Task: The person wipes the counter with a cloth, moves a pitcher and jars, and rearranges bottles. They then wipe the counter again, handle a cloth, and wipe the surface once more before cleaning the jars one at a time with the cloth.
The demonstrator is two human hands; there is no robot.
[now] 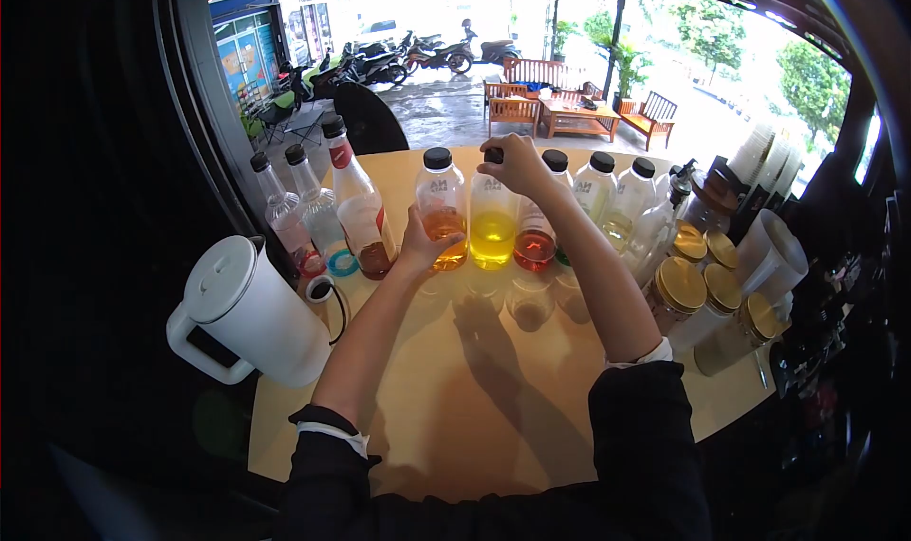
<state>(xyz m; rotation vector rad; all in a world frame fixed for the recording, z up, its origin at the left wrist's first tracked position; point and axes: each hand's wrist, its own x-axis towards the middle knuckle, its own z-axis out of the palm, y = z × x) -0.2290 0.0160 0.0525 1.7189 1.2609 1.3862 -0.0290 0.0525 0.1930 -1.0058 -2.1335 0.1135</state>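
Observation:
My right hand (522, 169) is closed round the black cap (493, 156) of a clear bottle with yellow liquid (493, 235), which stands upright on the table. Just left of it is a black-capped bottle with orange liquid (443, 199). My left hand (424, 247) wraps round this one low on its left side, thumb across the front. A bottle with red liquid (535, 249) stands to the right, partly behind my right forearm. Farther right are two more capped bottles, one with greenish liquid (594, 190) and one with pale liquid (631, 199).
On the left stand a white jug (249, 304), a tall red-necked bottle (359, 209) and two slimmer clear bottles. Gold-lidded jars (679, 287), a pump bottle (655, 233) and a clear pitcher (771, 256) crowd the right. Beyond the wooden table (418, 427) are benches and motorbikes.

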